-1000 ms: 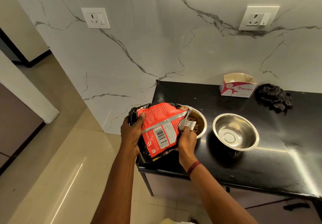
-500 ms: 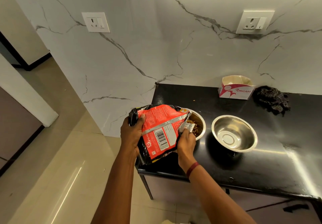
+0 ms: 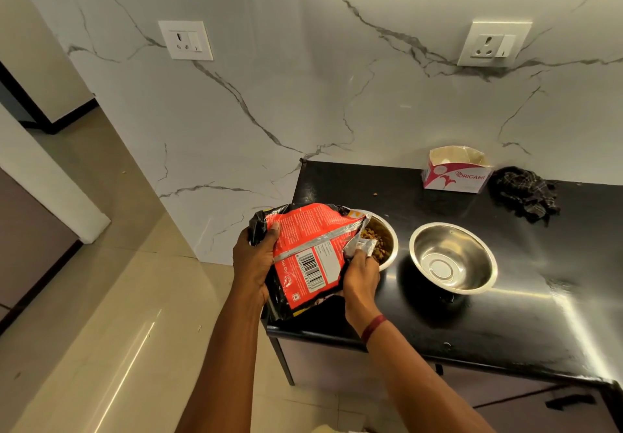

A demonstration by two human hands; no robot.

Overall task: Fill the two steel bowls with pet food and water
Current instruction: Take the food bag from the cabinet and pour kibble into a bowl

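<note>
Counter (image 3: pixel 505 324) edge: left hand (image 3: pixel 253 264) and right hand (image 3: pixel 360 277) grip bag (image 3: pixel 310 250) over bowl (image 3: pixel 395 245).

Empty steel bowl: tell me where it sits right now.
In the head view, the empty steel bowl sits on the black counter, just right of the kibble bowl and in front of the tissue box.

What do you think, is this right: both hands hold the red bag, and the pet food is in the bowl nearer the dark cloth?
No. The head view shows the pet food in the bowl farther from the dark cloth. Left hand and right hand do hold the red bag.
</note>
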